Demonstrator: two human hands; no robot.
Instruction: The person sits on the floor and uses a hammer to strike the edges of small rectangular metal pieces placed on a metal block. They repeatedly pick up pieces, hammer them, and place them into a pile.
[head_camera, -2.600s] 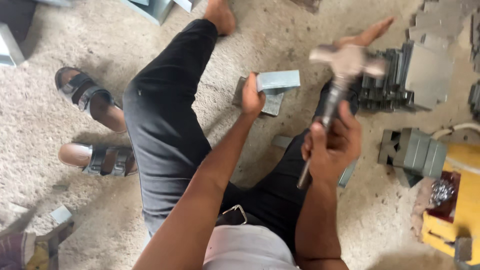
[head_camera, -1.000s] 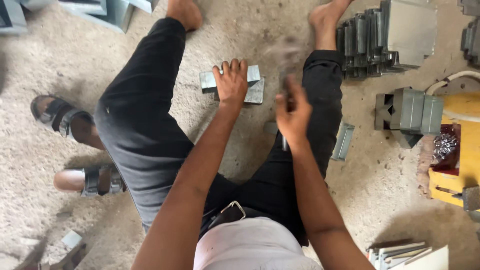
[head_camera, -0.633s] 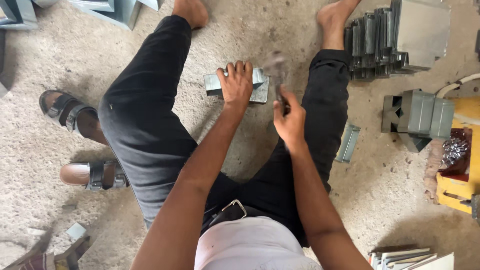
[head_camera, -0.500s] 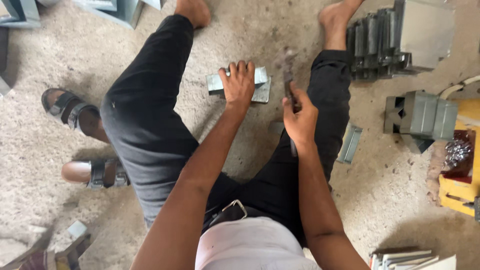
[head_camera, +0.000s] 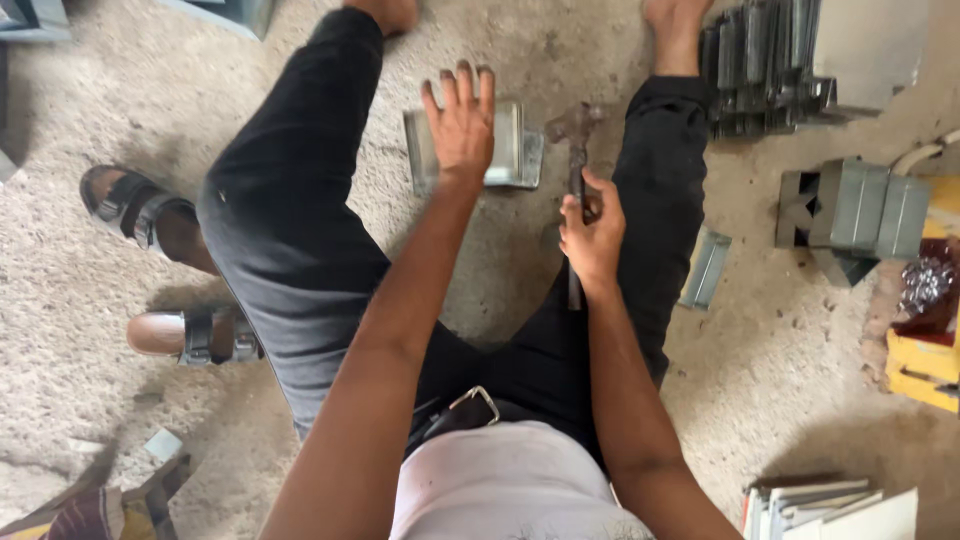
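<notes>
The left hand (head_camera: 462, 120) rests flat and open-fingered on the bent metal bracket (head_camera: 515, 150), which lies on the floor between the legs. The right hand (head_camera: 592, 232) grips the hammer (head_camera: 577, 135) mid-handle, head just beside the bracket (fingers best kept back from that edge).

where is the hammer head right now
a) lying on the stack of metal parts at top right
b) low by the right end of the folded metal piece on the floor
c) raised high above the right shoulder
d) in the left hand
b: the right hand grips the hammer by its handle, head down beside the folded metal piece, over which the left hand is spread.
</notes>
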